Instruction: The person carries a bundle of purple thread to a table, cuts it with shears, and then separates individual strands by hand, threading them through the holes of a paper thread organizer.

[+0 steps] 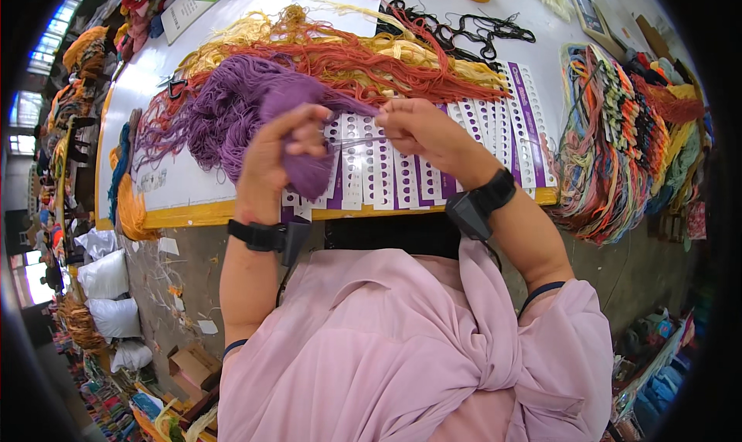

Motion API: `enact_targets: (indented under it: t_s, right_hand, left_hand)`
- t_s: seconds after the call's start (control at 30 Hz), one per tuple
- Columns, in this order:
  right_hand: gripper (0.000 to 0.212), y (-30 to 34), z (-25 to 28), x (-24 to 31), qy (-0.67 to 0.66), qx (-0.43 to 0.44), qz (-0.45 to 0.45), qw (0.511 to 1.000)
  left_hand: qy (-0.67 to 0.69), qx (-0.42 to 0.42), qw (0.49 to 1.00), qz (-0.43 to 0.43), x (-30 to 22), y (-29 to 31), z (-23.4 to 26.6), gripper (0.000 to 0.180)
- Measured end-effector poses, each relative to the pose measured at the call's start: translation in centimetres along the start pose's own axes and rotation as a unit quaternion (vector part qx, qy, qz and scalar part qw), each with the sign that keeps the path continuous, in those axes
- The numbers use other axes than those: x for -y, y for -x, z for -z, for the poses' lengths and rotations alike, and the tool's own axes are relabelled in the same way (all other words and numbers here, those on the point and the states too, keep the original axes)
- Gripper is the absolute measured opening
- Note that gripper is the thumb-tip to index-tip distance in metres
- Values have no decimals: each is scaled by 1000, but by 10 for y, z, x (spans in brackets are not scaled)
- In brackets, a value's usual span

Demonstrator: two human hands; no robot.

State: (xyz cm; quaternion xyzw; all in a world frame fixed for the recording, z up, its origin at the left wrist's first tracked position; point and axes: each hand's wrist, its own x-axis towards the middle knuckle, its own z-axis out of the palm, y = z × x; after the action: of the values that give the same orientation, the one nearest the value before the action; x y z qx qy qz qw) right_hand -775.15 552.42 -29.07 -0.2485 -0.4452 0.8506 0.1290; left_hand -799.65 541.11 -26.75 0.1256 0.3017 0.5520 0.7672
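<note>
Between the left hand (290, 136), curled against the purple yarn (232, 102) but too blurred to tell how firmly, and the right hand (417, 129), pinching drawn-out strands (352, 102), a purple length stretches; the step seems to be teasing strands free, and the next move probably calls for steady tension without snagging. The strands' long axis runs left to right, dipping slightly rightward, while the heap sits at the table's (193, 215) front left, loose tails pointing leftward, between orange-red yarn (332, 61) beyond and hole-punched cards (406, 183) rightward.
</note>
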Motion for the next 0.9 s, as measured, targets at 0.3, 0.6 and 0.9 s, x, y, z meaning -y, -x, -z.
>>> enact_targets:
  t_s: [0.3, 0.6, 0.9]
  right_hand:
    - [11, 84, 34, 70, -320, -3, 330, 888]
    - [14, 298, 262, 148, -38, -487, 540, 686]
    - [9, 7, 55, 20, 510, -74, 134, 846]
  left_hand:
    - [117, -45, 905, -407, -188, 111, 141, 39]
    - [-155, -147, 879, -427, -251, 136, 132, 23]
    - [-142, -191, 969, 64, 17, -58, -47, 26]
